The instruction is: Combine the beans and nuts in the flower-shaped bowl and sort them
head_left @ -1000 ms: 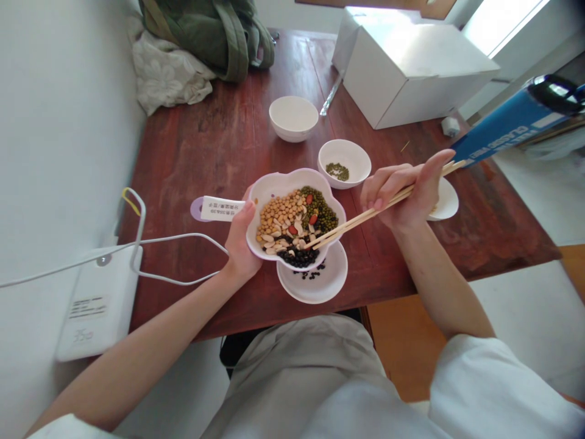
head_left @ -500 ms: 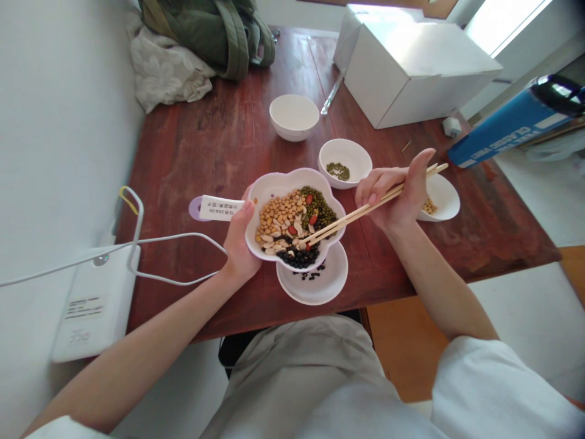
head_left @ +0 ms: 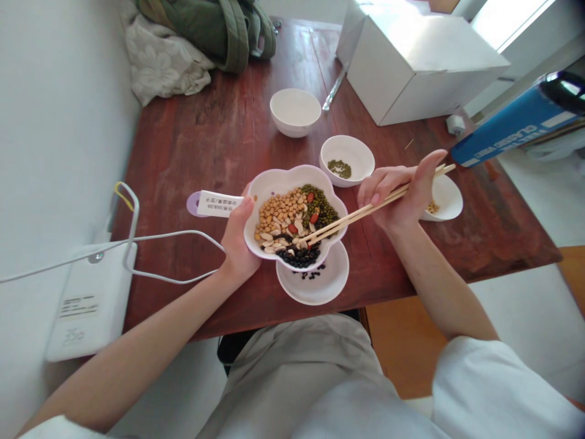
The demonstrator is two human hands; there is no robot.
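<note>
My left hand (head_left: pixel 240 238) is closed on the near-left rim of a flower-shaped bowl (head_left: pixel 269 178) with a labelled handle. Soybeans (head_left: pixel 286 207), mung beans (head_left: pixel 325 209), black beans (head_left: pixel 299 257), pale peanut pieces (head_left: pixel 273 242) and a few red peanuts (head_left: pixel 292 228) lie in it. Chopsticks (head_left: pixel 365 210) are gripped in my right hand (head_left: pixel 404 192), their tips down among the peanut pieces and black beans. Whether the tips pinch a piece, I cannot tell. Partly under the flower-shaped bowl is a white bowl (head_left: pixel 336 283) with some black beans.
Beyond stand a white bowl (head_left: pixel 295 125) and another white bowl (head_left: pixel 361 160) holding mung beans. A bowl (head_left: pixel 450 198) with soybeans sits behind my right hand. A white box (head_left: pixel 388 79), blue bottle (head_left: pixel 507 137), green bag (head_left: pixel 205 30) and power bank (head_left: pixel 91 305) with cable surround them.
The view has shifted slightly. The chopstick tips have moved a little to the left within the flower-shaped bowl; both hands keep their hold.
</note>
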